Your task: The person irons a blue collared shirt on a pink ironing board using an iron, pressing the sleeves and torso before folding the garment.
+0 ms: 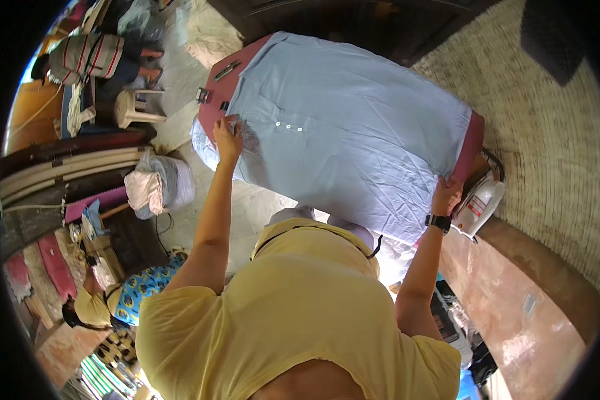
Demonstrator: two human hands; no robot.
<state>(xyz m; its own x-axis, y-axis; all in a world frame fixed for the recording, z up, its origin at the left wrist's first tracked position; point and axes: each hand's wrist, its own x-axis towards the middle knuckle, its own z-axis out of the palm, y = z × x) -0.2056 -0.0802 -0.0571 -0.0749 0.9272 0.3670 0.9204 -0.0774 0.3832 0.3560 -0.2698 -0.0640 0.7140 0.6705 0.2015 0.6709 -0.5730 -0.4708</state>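
A light blue garment with three small white buttons lies spread over a maroon-topped board in front of me. At its left edge my left hand is closed, fingertips pinching the cloth. My right hand is closed on the garment's near right edge, by the board's corner. Creases run through the cloth near that hand. On the board's bare left end lie a slim dark tool, perhaps thread snips, a metal clip and a small black clip.
A white iron stands just right of my right hand. Left of the board is a bag stuffed with cloth, and beyond it a plastic stool. One person is at upper left, another at lower left.
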